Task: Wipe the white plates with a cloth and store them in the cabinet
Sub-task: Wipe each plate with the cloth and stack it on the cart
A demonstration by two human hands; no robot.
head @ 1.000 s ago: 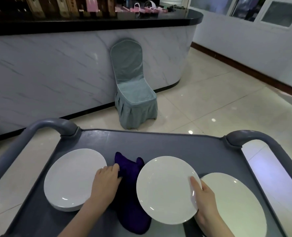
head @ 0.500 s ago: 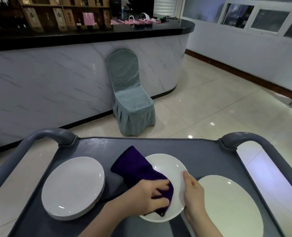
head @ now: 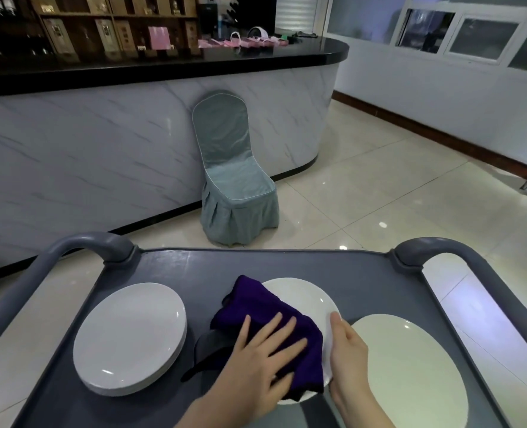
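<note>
Toward the left edge of the cart (head: 287,261) sits a stack of white plates (head: 129,338). At mid-cart the left hand (head: 256,362), fingers spread flat, presses the purple cloth (head: 253,299) onto the middle plate (head: 305,298), whose bare part lies beyond its fingertips. The right hand (head: 348,356) pinches that plate's right rim, thumb on top, beside a larger plate (head: 410,372); beyond are a tiled floor (head: 379,196), a covered chair (head: 234,186) and a marble counter (head: 101,134).
</note>
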